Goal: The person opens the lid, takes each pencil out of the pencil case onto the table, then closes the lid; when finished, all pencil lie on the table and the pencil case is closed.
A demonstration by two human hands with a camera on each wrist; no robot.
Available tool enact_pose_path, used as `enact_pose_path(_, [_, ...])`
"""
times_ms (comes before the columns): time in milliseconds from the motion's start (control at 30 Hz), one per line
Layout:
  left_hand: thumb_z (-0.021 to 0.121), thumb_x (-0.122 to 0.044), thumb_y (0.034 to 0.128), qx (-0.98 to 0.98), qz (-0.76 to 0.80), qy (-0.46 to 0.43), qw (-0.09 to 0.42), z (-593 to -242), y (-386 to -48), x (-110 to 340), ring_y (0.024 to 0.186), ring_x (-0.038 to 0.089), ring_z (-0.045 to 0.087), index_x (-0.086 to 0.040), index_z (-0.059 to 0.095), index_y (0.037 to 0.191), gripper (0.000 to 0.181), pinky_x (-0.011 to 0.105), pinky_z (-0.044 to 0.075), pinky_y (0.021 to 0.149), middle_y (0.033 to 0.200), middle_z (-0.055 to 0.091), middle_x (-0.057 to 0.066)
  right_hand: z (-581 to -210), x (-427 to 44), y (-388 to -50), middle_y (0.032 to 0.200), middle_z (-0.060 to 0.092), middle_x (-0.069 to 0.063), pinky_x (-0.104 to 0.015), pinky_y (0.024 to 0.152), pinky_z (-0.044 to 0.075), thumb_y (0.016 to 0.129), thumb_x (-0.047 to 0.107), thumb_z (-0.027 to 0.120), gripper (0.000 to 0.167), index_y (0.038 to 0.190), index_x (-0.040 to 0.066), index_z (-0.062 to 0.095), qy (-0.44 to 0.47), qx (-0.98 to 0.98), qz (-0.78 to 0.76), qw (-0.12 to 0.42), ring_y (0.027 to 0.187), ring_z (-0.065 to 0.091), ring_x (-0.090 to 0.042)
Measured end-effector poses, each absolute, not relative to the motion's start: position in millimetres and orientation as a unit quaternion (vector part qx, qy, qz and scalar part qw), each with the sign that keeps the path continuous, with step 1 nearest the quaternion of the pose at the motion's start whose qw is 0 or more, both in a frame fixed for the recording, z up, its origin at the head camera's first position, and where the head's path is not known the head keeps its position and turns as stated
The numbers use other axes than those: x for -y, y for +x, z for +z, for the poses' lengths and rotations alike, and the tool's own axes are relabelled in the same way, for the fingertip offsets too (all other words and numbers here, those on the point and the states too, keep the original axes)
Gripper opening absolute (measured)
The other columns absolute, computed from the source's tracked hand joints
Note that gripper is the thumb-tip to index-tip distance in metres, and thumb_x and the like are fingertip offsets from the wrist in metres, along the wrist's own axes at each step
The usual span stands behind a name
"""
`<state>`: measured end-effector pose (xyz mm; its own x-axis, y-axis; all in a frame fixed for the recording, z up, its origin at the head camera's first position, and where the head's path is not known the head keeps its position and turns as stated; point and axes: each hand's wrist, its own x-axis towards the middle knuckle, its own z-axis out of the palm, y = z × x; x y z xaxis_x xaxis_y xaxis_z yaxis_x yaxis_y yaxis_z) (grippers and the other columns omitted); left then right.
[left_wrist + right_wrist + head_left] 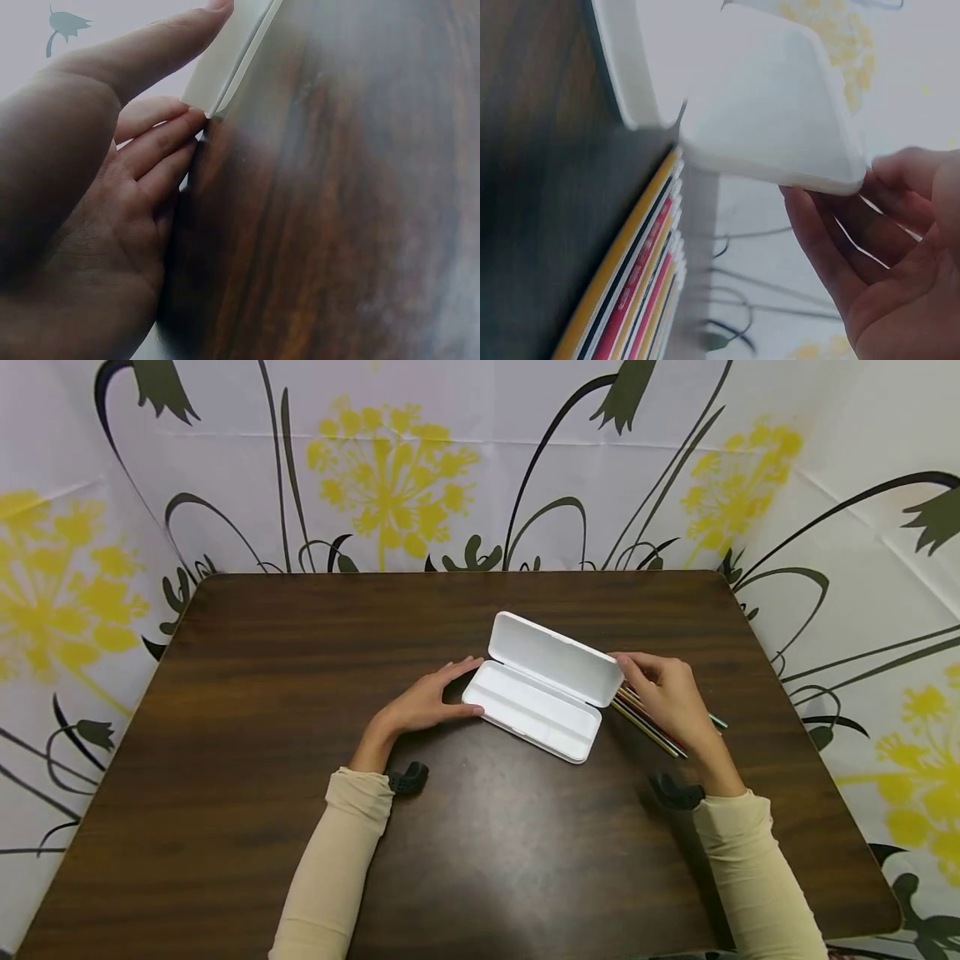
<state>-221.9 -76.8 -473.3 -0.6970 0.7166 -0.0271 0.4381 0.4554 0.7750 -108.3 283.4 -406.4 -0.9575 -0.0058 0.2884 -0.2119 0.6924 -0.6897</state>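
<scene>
A white pencil case lies on the brown table with its lid raised. Its tray looks bare inside. At its left end, my left hand holds the case between the thumb on the near side and the fingers toward the back corner. My right hand pinches the right corner of the lid, as the right wrist view also shows. Several pencils, yellow, black, red and others, lie side by side right of the case, partly hidden below my right hand in the head view.
The wood-grain table extends on all sides of the case. Behind it and at the sides hangs a white cloth printed with yellow flowers and dark stems. Each wrist wears a dark band with a black mount.
</scene>
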Motion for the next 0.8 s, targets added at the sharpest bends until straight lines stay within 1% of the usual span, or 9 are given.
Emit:
enact_pose_path(67, [0.074,-0.048,0.0855,-0.836,0.386,0.347,0.181,-471.4,-221.1,75.5,0.147,0.031,0.013,-0.026,0.031,0.156,0.085,0.049,0.02,0.114,0.16,0.025,0.001,-406.4,-277.2,-94.9,0.103,0.073,-0.008,-0.016,0.067,0.048,0.099,0.02,0.062,0.023,0.112,0.007,0.075,0.088,0.908,0.38,0.155,0.088,0.068,-0.02])
enact_pose_path(133, [0.075,-0.049,0.0837,-0.835,0.386,0.345,0.185,-468.7,-220.7,74.9,0.147,0.03,0.013,-0.027,0.029,0.156,0.088,0.049,0.021,0.114,0.16,0.025,0.001,-407.7,-268.0,-81.6,0.103,0.073,-0.003,-0.018,0.073,0.049,0.094,0.014,0.068,0.018,0.109,0.008,0.076,0.127,0.906,0.361,0.18,0.091,0.067,-0.017])
enact_pose_path(200, [0.078,-0.052,0.0795,-0.833,0.393,0.339,0.191,-465.6,-220.3,75.1,0.147,0.027,0.014,-0.029,0.028,0.156,0.095,0.049,0.023,0.113,0.159,0.026,0.0,-411.7,-258.0,-70.2,0.106,0.072,-0.004,-0.025,0.078,0.049,0.087,0.009,0.075,0.02,0.107,0.007,0.076,0.178,0.903,0.335,0.201,0.094,0.066,-0.018])
enact_pose_path(267, [0.08,-0.054,0.0761,-0.827,0.408,0.333,0.197,-462.4,-220.1,75.7,0.146,0.02,0.017,-0.029,0.027,0.156,0.1,0.046,0.024,0.113,0.158,0.027,-0.004,-417.8,-248.9,-62.6,0.11,0.071,-0.005,-0.033,0.084,0.05,0.082,0.008,0.078,0.024,0.105,0.007,0.076,0.229,0.902,0.296,0.214,0.101,0.065,-0.022])
enact_pose_path(367, [0.076,-0.055,0.0806,-0.817,0.427,0.333,0.2,-461.2,-220.9,76.8,0.144,0.012,0.021,-0.027,0.025,0.157,0.096,0.044,0.024,0.113,0.157,0.028,-0.011,-427.7,-238.6,-55.6,0.116,0.069,-0.01,-0.041,0.084,0.051,0.077,0.01,0.082,0.028,0.104,0.006,0.075,0.277,0.903,0.251,0.213,0.106,0.063,-0.026])
enact_pose_path(467, [0.065,-0.054,0.09,-0.812,0.433,0.335,0.201,-462.6,-221.2,77.8,0.143,0.007,0.021,-0.026,0.026,0.157,0.082,0.044,0.023,0.113,0.156,0.027,-0.016,-435.9,-233.0,-52.1,0.117,0.068,-0.01,-0.043,0.083,0.053,0.078,0.013,0.083,0.027,0.103,0.006,0.075,0.287,0.907,0.228,0.206,0.108,0.061,-0.027])
enact_pose_path(533, [0.061,-0.053,0.093,-0.812,0.432,0.336,0.204,-463.3,-220.9,77.8,0.143,0.006,0.02,-0.026,0.027,0.157,0.077,0.043,0.022,0.114,0.156,0.027,-0.017,-439.2,-231.8,-50.9,0.116,0.068,-0.01,-0.042,0.081,0.053,0.078,0.013,0.082,0.025,0.102,0.007,0.076,0.284,0.909,0.223,0.207,0.107,0.061,-0.027])
enact_pose_path(633, [0.061,-0.052,0.0935,-0.811,0.43,0.337,0.208,-463.7,-220.8,76.7,0.144,0.007,0.018,-0.026,0.027,0.157,0.076,0.043,0.021,0.114,0.156,0.025,-0.017,-440.6,-232.1,-50.5,0.114,0.069,-0.009,-0.042,0.081,0.053,0.08,0.012,0.081,0.021,0.1,0.009,0.076,0.283,0.911,0.215,0.211,0.106,0.061,-0.027])
enact_pose_path(800, [0.061,-0.052,0.0935,-0.822,0.419,0.321,0.212,-461.1,-218.7,74.7,0.147,0.02,0.011,-0.027,0.027,0.157,0.076,0.047,0.017,0.115,0.158,0.025,-0.012,-440.4,-232.1,-51.9,0.114,0.069,-0.008,-0.04,0.081,0.053,0.081,0.011,0.081,0.02,0.1,0.01,0.076,0.278,0.914,0.209,0.209,0.106,0.061,-0.026])
